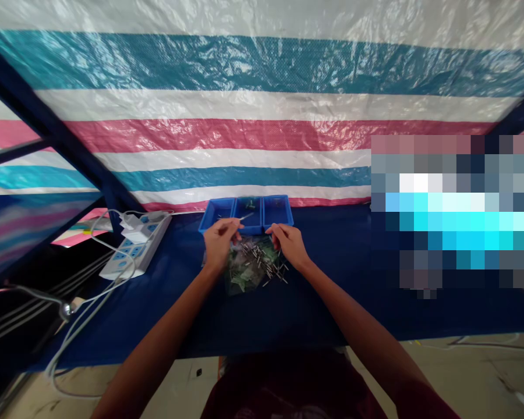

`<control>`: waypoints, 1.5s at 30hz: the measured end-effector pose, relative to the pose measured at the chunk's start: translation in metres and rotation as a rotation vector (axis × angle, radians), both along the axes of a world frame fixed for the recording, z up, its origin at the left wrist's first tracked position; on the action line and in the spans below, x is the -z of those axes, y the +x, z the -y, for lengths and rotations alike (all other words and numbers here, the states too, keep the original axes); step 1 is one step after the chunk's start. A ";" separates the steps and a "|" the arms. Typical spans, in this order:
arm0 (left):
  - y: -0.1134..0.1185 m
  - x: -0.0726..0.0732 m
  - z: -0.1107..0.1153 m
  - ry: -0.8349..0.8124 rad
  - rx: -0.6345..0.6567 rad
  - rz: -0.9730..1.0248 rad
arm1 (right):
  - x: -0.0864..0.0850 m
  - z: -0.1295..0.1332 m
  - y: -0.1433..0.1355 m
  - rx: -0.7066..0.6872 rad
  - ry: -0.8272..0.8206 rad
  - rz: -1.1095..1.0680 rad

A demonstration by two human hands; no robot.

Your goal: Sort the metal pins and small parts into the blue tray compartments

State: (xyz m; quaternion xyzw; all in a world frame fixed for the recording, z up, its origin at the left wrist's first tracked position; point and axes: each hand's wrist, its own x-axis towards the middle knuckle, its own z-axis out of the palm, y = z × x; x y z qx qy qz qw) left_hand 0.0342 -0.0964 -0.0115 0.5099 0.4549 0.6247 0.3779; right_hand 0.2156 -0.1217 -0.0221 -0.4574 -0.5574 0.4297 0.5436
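Note:
My left hand point(220, 241) is closed in a pinch over the front of the blue trays, with a thin pale rod-like piece point(247, 216) sticking out past its fingertips. To its right, my right hand point(290, 241) is also pinched closed; what its fingertips hold is too small to make out. Between and below the hands lies a pile of short metal pins point(273, 269). Beside them are small green pieces point(242, 279), partly on a clear plastic bag point(233, 289). Small green pieces point(250, 204) also lie in the middle blue tray point(255, 231).
A left blue tray point(220, 203) and a right blue tray point(277, 218) flank the middle one. On the left, a white power strip point(135, 250) carries a plug and loose cables point(76, 326). Striped plastic sheeting point(244, 137) hangs behind the dark blue table point(323, 326).

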 end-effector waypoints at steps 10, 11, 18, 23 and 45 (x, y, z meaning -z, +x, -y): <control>-0.018 -0.003 -0.014 -0.235 -0.199 0.487 | -0.001 0.001 0.000 -0.001 -0.005 0.068; -0.019 -0.004 -0.015 -0.256 -0.174 0.525 | 0.000 0.001 0.000 -0.001 0.000 0.079; -0.018 -0.006 -0.013 -0.172 -0.068 0.383 | 0.002 -0.002 0.005 0.073 0.079 0.482; -0.010 -0.001 -0.008 -0.133 0.013 0.150 | 0.003 -0.001 0.009 -0.025 -0.028 0.950; 0.000 -0.002 0.004 -0.016 0.183 -0.151 | 0.004 -0.005 0.008 0.066 -0.035 0.905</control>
